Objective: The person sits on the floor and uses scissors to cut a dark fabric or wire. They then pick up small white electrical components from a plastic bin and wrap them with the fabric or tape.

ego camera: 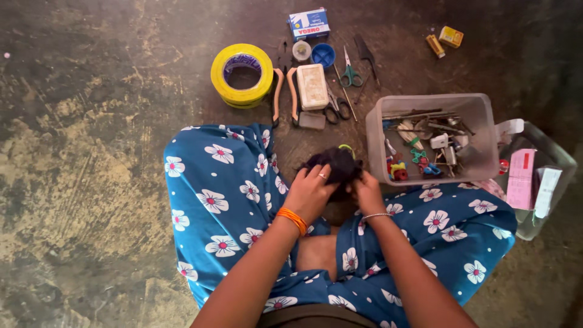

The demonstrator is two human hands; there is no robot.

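I see my left hand (pixel 308 193) and right hand (pixel 367 189) with fingers pinched tight on the dark cloth bundle (pixel 335 166), which sits right between my fingertips, looking only half done.

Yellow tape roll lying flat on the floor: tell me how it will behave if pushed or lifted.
The yellow tape roll lies flat, so a push would probably slide it, not roll it. It looks thickly wound, so likely stiff and fairly heavy. Its open core should give an easy grip.
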